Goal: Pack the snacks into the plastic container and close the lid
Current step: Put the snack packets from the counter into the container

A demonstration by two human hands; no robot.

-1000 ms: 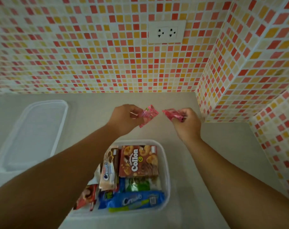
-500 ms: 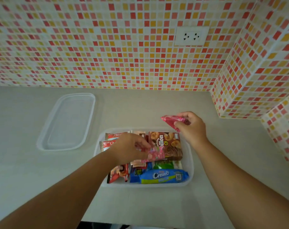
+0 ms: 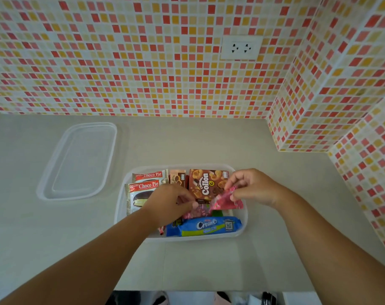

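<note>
A clear plastic container (image 3: 242,230) sits on the counter, filled with snacks: two Choco Pie packs (image 3: 143,186), a brown Collon box (image 3: 206,183) and a blue Cream-O pack (image 3: 203,226). My right hand (image 3: 253,187) pinches a pink snack packet (image 3: 226,200) over the container's right side. My left hand (image 3: 169,202) is down inside the container, fingers curled on another pink packet (image 3: 198,211) lying among the snacks. The clear lid (image 3: 81,159) lies flat on the counter to the left.
A tiled wall runs along the back with a white socket (image 3: 240,48). A tiled pillar (image 3: 308,106) juts out at the right. The counter's front edge (image 3: 187,290) is close below the container.
My left hand has carried its pink packet down into the container. My right hand has brought its pink packet from behind the container to over its right side.
</note>
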